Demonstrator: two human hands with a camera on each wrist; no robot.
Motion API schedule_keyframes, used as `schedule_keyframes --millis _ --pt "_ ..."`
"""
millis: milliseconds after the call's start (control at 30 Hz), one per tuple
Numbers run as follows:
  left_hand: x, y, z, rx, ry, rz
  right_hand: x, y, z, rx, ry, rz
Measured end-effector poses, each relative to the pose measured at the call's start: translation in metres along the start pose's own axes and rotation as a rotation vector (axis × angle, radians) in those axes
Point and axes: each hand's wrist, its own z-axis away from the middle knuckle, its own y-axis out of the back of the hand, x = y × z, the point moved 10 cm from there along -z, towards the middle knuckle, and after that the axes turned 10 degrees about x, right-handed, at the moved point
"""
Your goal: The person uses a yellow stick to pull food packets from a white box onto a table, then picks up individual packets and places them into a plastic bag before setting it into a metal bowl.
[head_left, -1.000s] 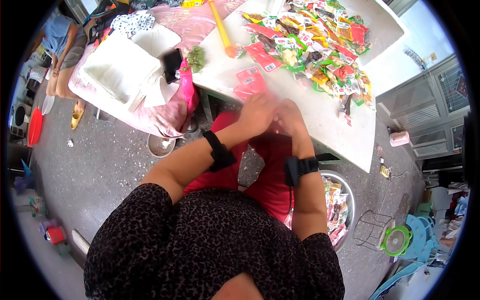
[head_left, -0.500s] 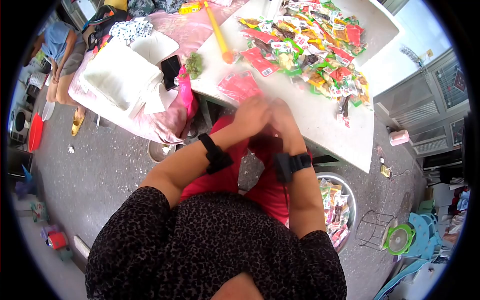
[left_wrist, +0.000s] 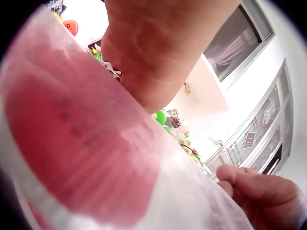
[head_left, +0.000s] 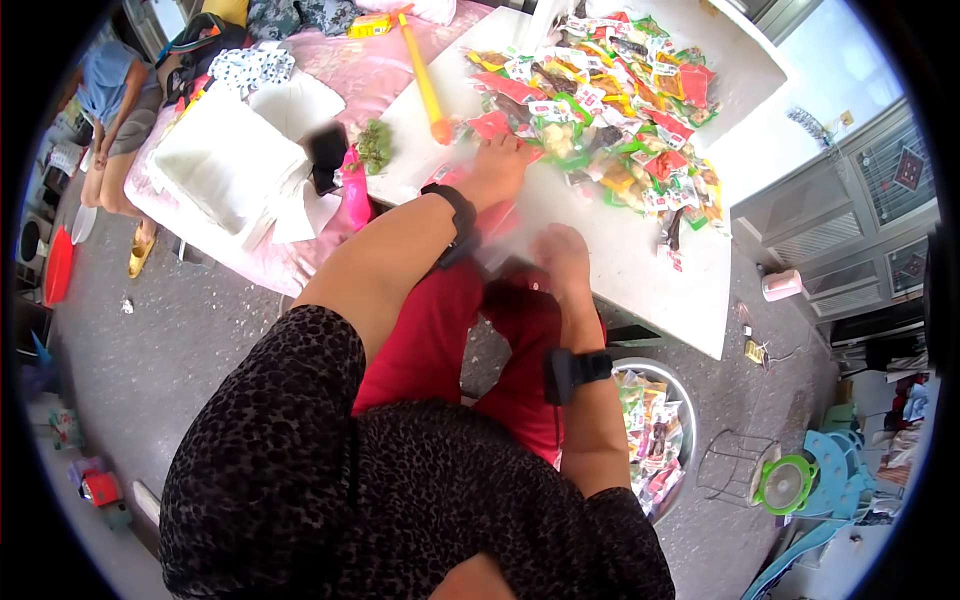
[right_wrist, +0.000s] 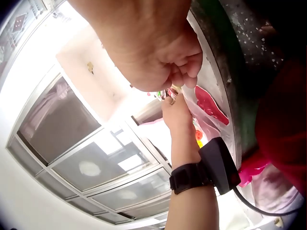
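On the white tabletop [head_left: 640, 260], my left hand [head_left: 497, 172] reaches over a red packet [head_left: 490, 124] at the near left edge of a pile of food packets [head_left: 620, 130]. Its fingertips are hidden, so I cannot tell whether it grips the packet. My right hand [head_left: 562, 256], by the table's near edge, has curled fingers and pinches the rim of a clear plastic bag with red print [left_wrist: 81, 134]. In the left wrist view the bag stretches large under my left wrist towards the right hand [left_wrist: 261, 194]. More red print [head_left: 452, 176] shows beside my left forearm.
A yellow rod with an orange end [head_left: 425, 85] lies left of the pile. A white foam box [head_left: 225, 170], a black phone [head_left: 327, 155] and a pink bag [head_left: 354, 190] are on the bed. Beside my right leg stands a metal basin [head_left: 688, 440] of packets. Someone sits far left [head_left: 115, 110].
My hands, close together over the table edge earlier, have parted. The left has reached forward to the packet pile, while the right stays near the edge with the bag.
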Motion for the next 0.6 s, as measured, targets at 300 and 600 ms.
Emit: schedule_keyframes --millis 300,600 --pt "-0.019 0.036 -0.018 0.027 0.052 0.165 0.001 0.02 0.0 0.047 0.017 -0.062" --pt "-0.023 0.122 -0.027 0.215 0.072 0.575 -0.04 0.025 0.012 0.082 0.162 -0.096"
